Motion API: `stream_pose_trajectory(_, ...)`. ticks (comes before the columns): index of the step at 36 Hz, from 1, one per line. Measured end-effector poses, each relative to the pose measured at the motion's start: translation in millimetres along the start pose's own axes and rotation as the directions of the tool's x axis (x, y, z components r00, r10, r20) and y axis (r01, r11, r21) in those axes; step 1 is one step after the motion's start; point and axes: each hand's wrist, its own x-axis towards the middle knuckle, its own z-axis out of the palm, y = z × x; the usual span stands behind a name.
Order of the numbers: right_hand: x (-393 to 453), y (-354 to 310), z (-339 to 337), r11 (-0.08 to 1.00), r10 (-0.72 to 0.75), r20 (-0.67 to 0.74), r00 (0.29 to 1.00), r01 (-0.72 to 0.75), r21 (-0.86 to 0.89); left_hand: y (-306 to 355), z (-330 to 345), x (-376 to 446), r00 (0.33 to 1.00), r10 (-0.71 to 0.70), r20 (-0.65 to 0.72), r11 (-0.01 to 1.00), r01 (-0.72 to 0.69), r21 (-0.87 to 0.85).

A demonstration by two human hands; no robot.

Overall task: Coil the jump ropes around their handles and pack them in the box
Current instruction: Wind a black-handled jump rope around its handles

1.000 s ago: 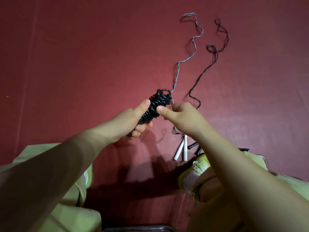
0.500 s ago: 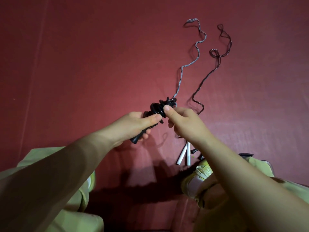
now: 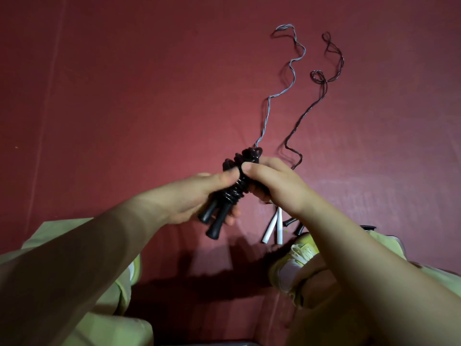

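Slippage looks the main risk: if the right hand (image 3: 277,186) eases its pinch, the top loops of the black jump rope (image 3: 239,181) could spring loose (the coil already bulges above the fingers (image 3: 249,168)). Left hand (image 3: 199,196) curls round the wrapped handles, their ends protruding below its fingers; no box visible.

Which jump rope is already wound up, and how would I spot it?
Start at the red floor and find the two hands meeting mid-picture. Between the left hand and right hand is the black jump rope, coiled around its paired handles; the other ropes lie loose.
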Motion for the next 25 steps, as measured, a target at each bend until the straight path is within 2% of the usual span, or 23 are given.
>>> stream_pose_trajectory(2, -2.2, -2.7, 0.4, 0.996, -0.056, 0.045, 0.997, 0.053, 0.066, 0.8, -4.5, -3.1, 0.981, -0.071, 0.181, 0.984, 0.099, -0.149)
stream_pose_trajectory(4, -1.9, -2.2, -0.3, 0.988, -0.116, 0.066, 0.991, 0.108, 0.109, -0.4, -6.4, -3.9, 0.943, -0.051, 0.329, 0.966, 0.131, -0.225)
stream_pose_trajectory(6, -1.3, -2.6, -1.2, 0.985, -0.143, 0.101, 0.985, 0.131, 0.113, -4.3, -5.8, -3.2, 0.906, -0.028, 0.421, 0.951, 0.154, -0.267)
stream_pose_trajectory(11, -7.1, -3.9, 0.1, 0.981, -0.171, 0.160, 0.972, 0.154, 0.115, -11.8, -9.5, -0.1, 0.787, 0.005, 0.617, 0.957, 0.175, -0.231)
stream_pose_trajectory(13, -9.2, -3.6, -0.5, 0.982, -0.175, 0.182, 0.968, 0.159, 0.099, -12.3, -13.3, 0.4, 0.761, -0.014, 0.649, 0.953, 0.206, -0.221)
stream_pose_trajectory(15, -8.9, -3.5, -1.9, 0.986, -0.165, 0.198, 0.966, 0.155, 0.062, -11.6, -16.0, 1.5, 0.759, -0.027, 0.651, 0.943, 0.236, -0.235)
stream_pose_trajectory(18, -8.3, -3.9, -1.4, 0.992, -0.122, 0.199, 0.972, 0.123, 0.010, -8.8, -17.4, 2.5, 0.793, -0.044, 0.607, 0.934, 0.248, -0.257)
stream_pose_trajectory(22, -5.7, -2.3, 1.0, 0.994, -0.060, 0.153, 0.986, 0.072, -0.079, -3.6, -14.1, 2.0, 0.902, -0.087, 0.424, 0.941, 0.214, -0.261)
stream_pose_trajectory(25, -3.7, -0.8, 0.9, 0.983, 0.017, 0.127, 0.992, 0.006, -0.185, -0.1, -9.7, 1.4, 0.958, -0.082, 0.274, 0.966, 0.144, -0.213)
